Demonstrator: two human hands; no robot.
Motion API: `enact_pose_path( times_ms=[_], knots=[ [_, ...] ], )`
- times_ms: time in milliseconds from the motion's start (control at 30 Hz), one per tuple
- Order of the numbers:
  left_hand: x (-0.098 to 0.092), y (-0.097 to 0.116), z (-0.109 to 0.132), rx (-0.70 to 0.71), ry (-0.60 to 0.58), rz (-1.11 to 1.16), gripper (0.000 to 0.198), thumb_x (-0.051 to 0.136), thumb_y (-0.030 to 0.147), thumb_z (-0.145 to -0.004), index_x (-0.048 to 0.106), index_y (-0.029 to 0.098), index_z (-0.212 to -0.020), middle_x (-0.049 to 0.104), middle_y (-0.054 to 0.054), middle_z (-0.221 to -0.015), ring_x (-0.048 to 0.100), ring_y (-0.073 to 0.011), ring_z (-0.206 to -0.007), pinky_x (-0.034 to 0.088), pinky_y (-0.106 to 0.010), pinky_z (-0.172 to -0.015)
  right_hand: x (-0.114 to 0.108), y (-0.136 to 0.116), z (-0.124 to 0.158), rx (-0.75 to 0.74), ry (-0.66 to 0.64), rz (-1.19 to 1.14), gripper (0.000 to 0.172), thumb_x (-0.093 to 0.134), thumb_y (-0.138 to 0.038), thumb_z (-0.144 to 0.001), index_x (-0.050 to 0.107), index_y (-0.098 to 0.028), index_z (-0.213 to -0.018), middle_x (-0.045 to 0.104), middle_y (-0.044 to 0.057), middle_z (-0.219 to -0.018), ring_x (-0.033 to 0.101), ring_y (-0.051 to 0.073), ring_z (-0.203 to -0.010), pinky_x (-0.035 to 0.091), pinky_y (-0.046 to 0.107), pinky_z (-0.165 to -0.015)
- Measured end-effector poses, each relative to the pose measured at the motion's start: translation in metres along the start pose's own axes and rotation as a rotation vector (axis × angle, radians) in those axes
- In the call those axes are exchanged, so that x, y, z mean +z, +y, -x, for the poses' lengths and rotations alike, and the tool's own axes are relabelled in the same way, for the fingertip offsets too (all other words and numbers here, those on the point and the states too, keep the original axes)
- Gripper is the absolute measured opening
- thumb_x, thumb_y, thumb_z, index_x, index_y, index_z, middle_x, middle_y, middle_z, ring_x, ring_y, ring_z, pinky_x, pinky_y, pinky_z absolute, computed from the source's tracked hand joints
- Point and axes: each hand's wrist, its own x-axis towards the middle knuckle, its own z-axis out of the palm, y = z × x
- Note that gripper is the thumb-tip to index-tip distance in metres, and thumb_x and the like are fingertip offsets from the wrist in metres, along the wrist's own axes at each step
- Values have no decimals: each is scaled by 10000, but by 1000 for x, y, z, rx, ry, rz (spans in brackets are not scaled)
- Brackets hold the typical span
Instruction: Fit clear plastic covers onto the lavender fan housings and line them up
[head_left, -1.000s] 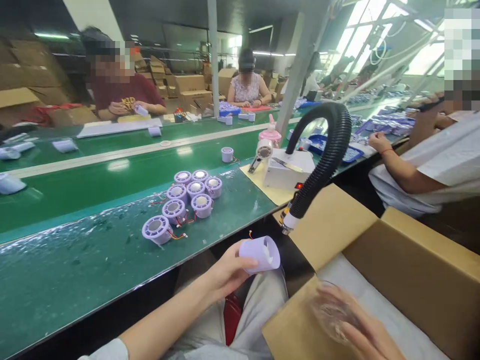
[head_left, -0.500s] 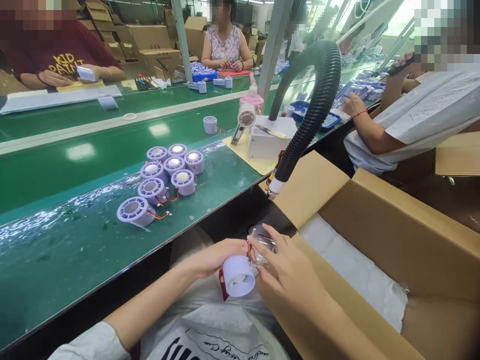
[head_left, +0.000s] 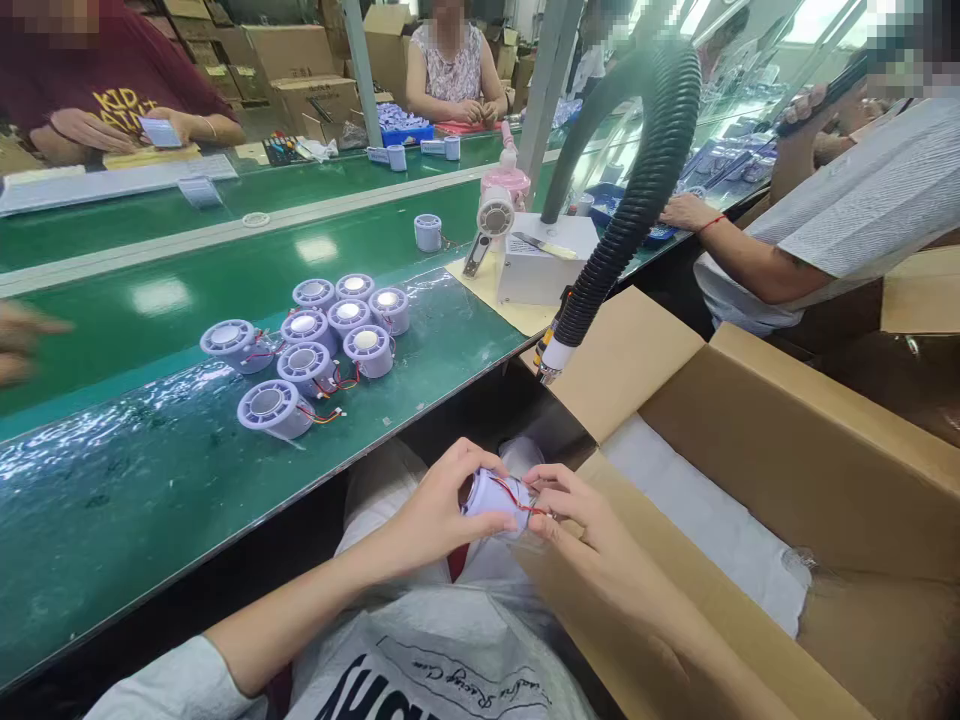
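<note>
Above my lap, my left hand (head_left: 469, 505) is closed around a lavender cylindrical fan housing (head_left: 499, 503), which lies tilted on its side. Red and dark wires (head_left: 517, 492) run across its outer wall toward the right. At that right end, my right hand (head_left: 574, 510) has its thumb and fingers bent together on the wires; their tips partly cover the connector end. Behind the housing a pale, round thing (head_left: 521, 455) shows, too hidden to name. Similar lavender fan housings (head_left: 304, 365) stand grouped on the green bench to the left, several with wires trailing out.
An open cardboard box (head_left: 810, 450) with white sheets (head_left: 705, 520) inside sits at my right. A black flexible hose (head_left: 637, 200) arches from a white box (head_left: 547, 260) on the bench. Co-workers sit around; one person's hand (head_left: 30, 340) reaches in at the left edge.
The held fan housing has turned from open end facing me onto its side and risen slightly. Another housing now stands at the group's left, and a co-worker's hand has appeared at the left edge.
</note>
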Motion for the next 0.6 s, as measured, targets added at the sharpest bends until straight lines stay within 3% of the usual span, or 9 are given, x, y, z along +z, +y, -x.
enact_pose_path(
  times_ms=[133, 233, 333, 433, 467, 533, 600],
  knots=[
    [5, -17, -1, 85, -12, 16, 715, 879, 464, -526, 643, 268, -1171, 499, -45, -1061, 538, -213, -1000, 471, -365, -903, 1, -6, 3, 82, 81, -134, 332, 496, -366, -944, 650, -201, -701, 526, 59, -1037, 564, 175, -865, 468, 251, -630],
    [5, -20, -1, 117, -123, 29, 699, 881, 395, -562, 639, 286, -1209, 542, -69, -1169, 543, -240, -1109, 443, -404, -995, 0, -2, 1, 95, 157, -224, 363, 567, -348, -885, 596, -182, -563, 573, 63, -959, 581, 188, -841, 466, 263, -632],
    [5, -16, 1, 27, -204, 189, 665, 845, 303, -642, 600, 275, -1260, 608, -78, -1220, 598, -236, -1078, 510, -364, -905, -4, 3, 0, 101, 206, -364, 367, 629, -350, -844, 611, -188, -516, 641, 72, -953, 631, 214, -881, 514, 287, -699],
    [6, -15, 4, -116, -176, 430, 659, 828, 274, -665, 574, 238, -1272, 621, -90, -1240, 636, -217, -1020, 535, -332, -855, -6, 8, 3, 21, 165, -375, 106, 690, -320, -820, 748, -242, -776, 654, 70, -1188, 620, 266, -1102, 549, 332, -832],
    [6, -15, 5, -151, -171, 511, 667, 829, 275, -665, 564, 232, -1275, 616, -94, -1257, 639, -212, -1018, 531, -337, -873, -5, 10, 5, -37, 151, -306, 116, 717, -284, -803, 753, -267, -912, 620, 64, -1281, 585, 276, -1180, 538, 353, -897],
    [6, -16, 6, -193, -184, 626, 672, 825, 278, -678, 547, 238, -1288, 606, -96, -1283, 641, -209, -1026, 524, -343, -887, -4, 12, 10, -167, 139, -117, 341, 744, -199, -782, 699, -295, -1107, 552, 55, -1390, 529, 277, -1265, 485, 387, -1011],
    [5, -17, 8, -191, -214, 646, 682, 824, 286, -682, 544, 258, -1303, 605, -93, -1292, 641, -213, -1031, 529, -327, -861, -3, 13, 15, -240, 141, 20, 368, 718, -163, -809, 661, -292, -1150, 552, 52, -1394, 543, 262, -1254, 446, 402, -1064]
  ],
)
